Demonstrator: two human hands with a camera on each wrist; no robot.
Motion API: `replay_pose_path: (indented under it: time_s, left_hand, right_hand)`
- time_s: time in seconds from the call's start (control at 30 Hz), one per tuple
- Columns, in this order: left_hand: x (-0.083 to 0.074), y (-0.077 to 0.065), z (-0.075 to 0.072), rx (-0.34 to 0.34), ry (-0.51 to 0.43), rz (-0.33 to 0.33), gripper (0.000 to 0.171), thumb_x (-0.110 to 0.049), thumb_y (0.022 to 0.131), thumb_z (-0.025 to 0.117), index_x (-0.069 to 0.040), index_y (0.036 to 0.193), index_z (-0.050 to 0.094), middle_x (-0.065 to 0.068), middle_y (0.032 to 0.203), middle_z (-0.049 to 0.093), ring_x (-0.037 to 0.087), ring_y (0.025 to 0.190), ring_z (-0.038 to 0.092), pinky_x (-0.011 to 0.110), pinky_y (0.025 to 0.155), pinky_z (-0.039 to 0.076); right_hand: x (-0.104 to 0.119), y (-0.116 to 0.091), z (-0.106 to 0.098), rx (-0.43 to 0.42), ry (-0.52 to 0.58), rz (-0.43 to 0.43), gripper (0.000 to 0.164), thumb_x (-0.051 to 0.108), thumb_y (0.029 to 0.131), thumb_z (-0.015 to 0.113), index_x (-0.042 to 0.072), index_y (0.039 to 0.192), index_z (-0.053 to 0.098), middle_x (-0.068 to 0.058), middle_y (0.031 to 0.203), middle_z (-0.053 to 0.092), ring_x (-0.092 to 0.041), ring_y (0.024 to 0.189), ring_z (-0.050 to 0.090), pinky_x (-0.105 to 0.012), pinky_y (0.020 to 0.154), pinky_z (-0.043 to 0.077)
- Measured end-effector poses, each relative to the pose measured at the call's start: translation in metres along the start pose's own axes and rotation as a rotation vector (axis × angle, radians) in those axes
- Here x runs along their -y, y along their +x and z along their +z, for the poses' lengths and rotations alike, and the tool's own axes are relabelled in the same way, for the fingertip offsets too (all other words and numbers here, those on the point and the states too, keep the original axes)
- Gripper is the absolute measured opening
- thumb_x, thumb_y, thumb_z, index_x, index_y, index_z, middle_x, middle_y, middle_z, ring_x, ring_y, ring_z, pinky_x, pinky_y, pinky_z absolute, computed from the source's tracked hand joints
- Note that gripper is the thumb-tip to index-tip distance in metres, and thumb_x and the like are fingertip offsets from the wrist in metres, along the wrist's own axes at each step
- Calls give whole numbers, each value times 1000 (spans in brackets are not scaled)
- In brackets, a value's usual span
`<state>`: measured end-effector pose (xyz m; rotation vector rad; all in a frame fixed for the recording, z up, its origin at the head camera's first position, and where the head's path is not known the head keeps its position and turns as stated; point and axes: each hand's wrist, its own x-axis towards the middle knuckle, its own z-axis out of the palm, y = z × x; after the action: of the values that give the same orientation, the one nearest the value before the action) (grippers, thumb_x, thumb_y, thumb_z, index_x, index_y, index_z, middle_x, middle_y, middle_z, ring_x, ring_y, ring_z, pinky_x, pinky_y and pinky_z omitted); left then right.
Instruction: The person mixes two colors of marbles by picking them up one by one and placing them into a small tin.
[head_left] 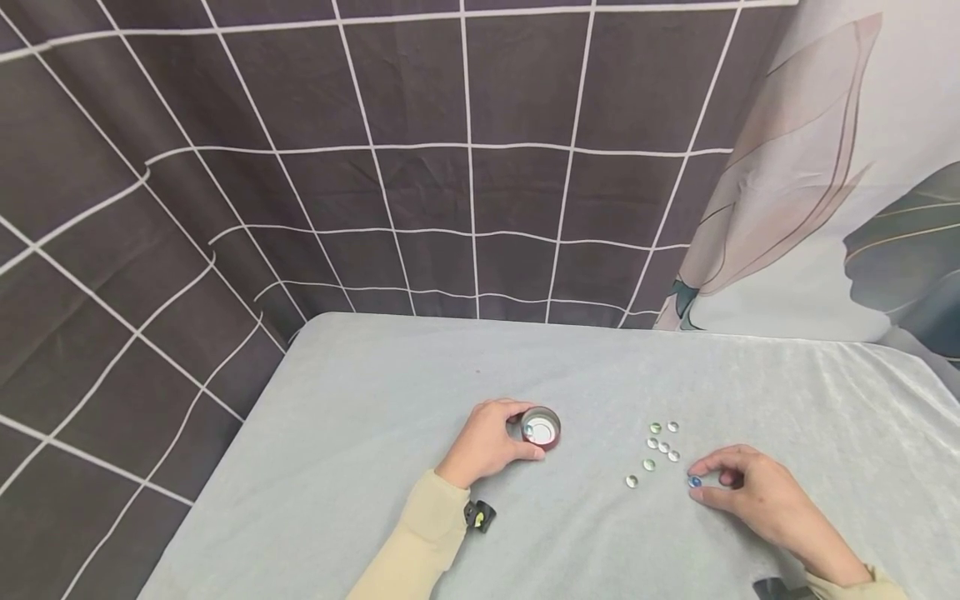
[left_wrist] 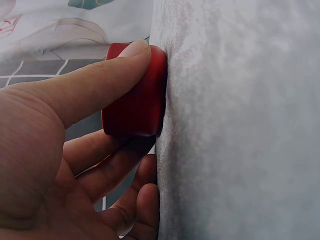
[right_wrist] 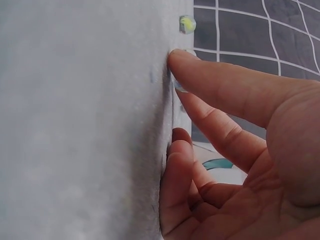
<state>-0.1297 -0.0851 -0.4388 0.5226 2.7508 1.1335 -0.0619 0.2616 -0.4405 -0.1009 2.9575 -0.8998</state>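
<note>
My left hand grips a small round red tin between thumb and fingers, on the pale cloth. Its open top faces up in the head view, and a small shiny glass piece shows inside at the left. Over to the right, my right hand pinches a blue marble between thumb and forefinger, down at the cloth. In the right wrist view the thumb mostly hides that marble. Between the hands lie several loose marbles, among them a green one and a clear one.
A light grey velvety cloth covers the table. Behind it hangs a dark curtain with a white grid, and a leaf-patterned curtain hangs at the right. The left sleeve has a black strap device at the wrist.
</note>
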Motion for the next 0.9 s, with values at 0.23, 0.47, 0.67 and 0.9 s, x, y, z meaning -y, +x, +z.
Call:
replay_pose_path:
  time_s: [0.23,0.47,0.67,0.9]
  left_hand:
    - [0,0,0,2,-1,0,57,-26,72,92,-15,124,73,1,122,71,22,119,61,36,106,46]
    - [0,0,0,3,-2,3,57,-26,72,92,-14,124,72,1,123,70,22,121,61,36,107,45]
    - [0,-1,-1,2,2,0,57,-26,71,92,-15,124,73,1,122,71,22,119,61,36,106,46]
    - [-1,-1,-1,6,9,-3,57,-26,72,92,-15,124,73,1,123,70,23,120,61,37,106,45]
  right_hand:
    - [-1,-1,0,-11,19,-24,19,17,73,89,16,88,77,3,82,56,-3,71,46,-25,61,41]
    - [0,-2,-3,4,32,-5,20,19,75,88,15,91,77,3,83,57,-2,73,46,-24,63,42]
    - [2,-2,-6,24,51,5,20,20,77,88,15,92,76,2,86,59,-2,74,49,-24,64,44]
    - [4,-2,-9,-11,93,-33,19,17,76,87,14,91,76,3,85,61,1,74,51,-22,64,49]
